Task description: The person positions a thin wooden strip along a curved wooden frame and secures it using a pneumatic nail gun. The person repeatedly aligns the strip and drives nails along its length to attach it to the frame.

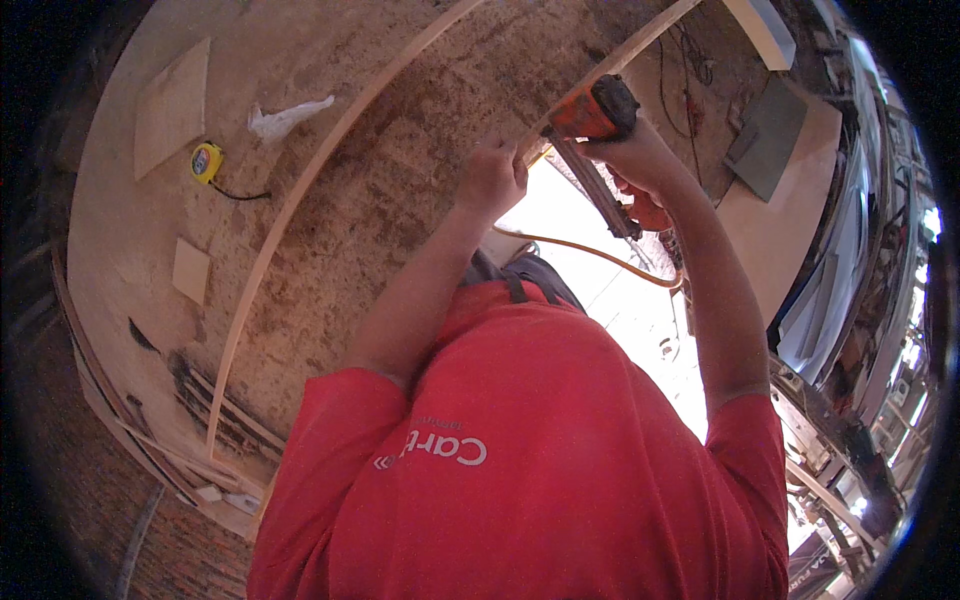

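Note:
My right hand (645, 165) is wrapped round an orange-red air nail gun (585, 117) with a dark cap. The tool's nose end presses on or hovers close by a wooden strip (640, 42); the exact contact is hidden. Just left of the tool, my left hand (491, 180) is closed on the near part of that strip. From the tool's lower end, a yellowish air hose (600, 248) curves back toward my waist. A second long, thin wooden strip (300, 190) runs to the left of my left hand.
A yellow tape measure (206, 162), a crumpled clear plastic piece (290, 120) and thin board pieces (191, 271) lie at the left. To the right are a grey panel (767, 138), a pale board (790, 220) and stacked sheets (830, 290). A dark cable (690, 100) trails at the far side.

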The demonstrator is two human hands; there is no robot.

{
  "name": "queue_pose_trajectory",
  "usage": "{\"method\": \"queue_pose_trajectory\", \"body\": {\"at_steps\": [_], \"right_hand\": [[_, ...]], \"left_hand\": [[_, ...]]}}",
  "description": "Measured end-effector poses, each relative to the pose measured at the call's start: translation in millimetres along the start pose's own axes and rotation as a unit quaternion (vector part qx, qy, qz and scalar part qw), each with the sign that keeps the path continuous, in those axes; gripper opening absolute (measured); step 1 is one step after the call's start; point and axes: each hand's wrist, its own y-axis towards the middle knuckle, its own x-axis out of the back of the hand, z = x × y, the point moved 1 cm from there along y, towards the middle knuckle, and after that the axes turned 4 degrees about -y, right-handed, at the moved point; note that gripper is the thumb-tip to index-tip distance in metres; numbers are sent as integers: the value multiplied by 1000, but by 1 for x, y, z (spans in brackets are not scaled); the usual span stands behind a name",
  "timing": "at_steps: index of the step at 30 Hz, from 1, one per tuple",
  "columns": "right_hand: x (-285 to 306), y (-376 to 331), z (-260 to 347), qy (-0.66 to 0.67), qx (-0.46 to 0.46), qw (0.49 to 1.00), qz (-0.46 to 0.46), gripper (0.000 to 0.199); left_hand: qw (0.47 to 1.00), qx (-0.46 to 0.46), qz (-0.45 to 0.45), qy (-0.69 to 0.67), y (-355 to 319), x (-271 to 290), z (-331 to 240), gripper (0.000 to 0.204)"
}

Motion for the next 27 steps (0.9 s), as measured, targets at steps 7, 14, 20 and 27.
{"method": "queue_pose_trajectory", "body": {"at_steps": [7,14,20,27], "right_hand": [[-7,-7,0,9,8,999,-33,37],[-25,-29,-59,102,-5,991,-86,40],[-43,-67,-129,173,-52,981,-76,32],[-49,-128,-173,231,-48,966,-105,26]], "left_hand": [[1000,17,27,2,1,0,0,30],[996,-13,-85,19,-49,36,5,47],[993,98,-19,61,-102,70,-6,31],[993,68,-55,74,-101,62,-10,23]]}}
